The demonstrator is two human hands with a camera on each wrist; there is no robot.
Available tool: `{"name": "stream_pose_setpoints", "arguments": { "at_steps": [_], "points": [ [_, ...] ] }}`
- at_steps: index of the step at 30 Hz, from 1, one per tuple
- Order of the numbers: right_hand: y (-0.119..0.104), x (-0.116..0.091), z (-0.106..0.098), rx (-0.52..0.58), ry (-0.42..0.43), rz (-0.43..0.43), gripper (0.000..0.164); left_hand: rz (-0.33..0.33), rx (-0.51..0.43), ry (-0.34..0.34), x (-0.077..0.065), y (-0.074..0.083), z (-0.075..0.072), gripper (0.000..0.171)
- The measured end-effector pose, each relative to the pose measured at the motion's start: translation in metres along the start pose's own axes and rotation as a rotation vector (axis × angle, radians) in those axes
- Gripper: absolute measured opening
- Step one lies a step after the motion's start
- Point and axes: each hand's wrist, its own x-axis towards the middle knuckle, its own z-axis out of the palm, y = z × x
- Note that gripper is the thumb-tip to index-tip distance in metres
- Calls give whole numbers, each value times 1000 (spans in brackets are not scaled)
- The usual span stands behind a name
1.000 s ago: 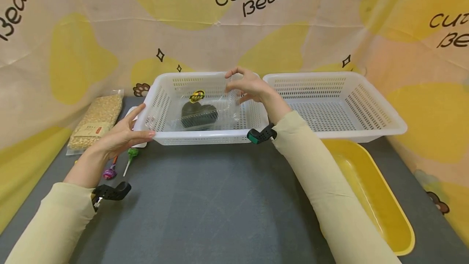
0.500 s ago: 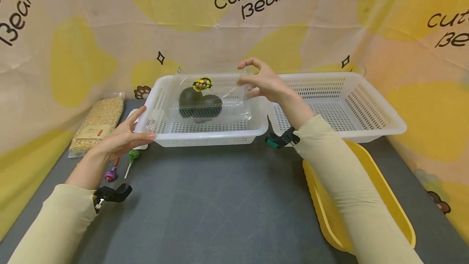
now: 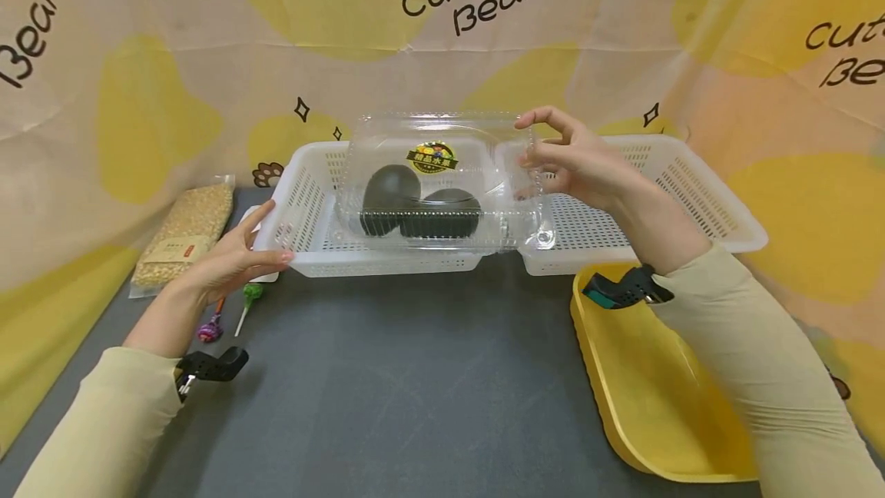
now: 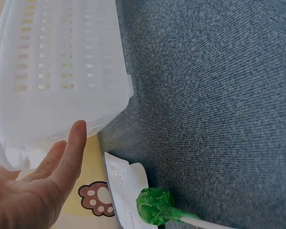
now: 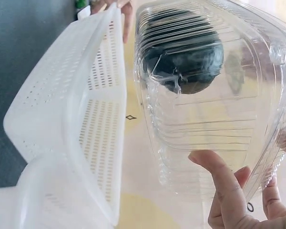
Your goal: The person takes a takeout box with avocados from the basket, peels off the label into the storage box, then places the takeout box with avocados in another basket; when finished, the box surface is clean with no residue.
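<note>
Two white baskets stood side by side in front of you, the left basket [image 3: 387, 262] and the right basket [image 3: 705, 190], with the yellow tray [image 3: 664, 390] nearer you. The clear container [image 3: 494, 175] hung above the left basket, its end towards the right basket. Your right hand [image 3: 581, 164] pinched that end; your left hand [image 3: 231, 256] touched the left basket's outer end, fingers spread wide. Inside the container sat two dark rounded objects [image 3: 390, 198]; its lid bore a small label [image 3: 432, 157].
</note>
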Motion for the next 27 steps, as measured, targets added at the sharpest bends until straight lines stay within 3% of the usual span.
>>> {"name": "stream_pose_setpoints", "arguments": {
  "at_steps": [6,15,27],
  "points": [
    [5,-27,-3,16,-37,28,34,-7,-4,7,-1,0,-1,107],
    [33,-69,4,11,-121,142,37,-1,-7,1,1,1,-1,106],
    [64,-87,10,-89,-180,210,41,-18,23,14,0,3,0,106]
  ]
}}
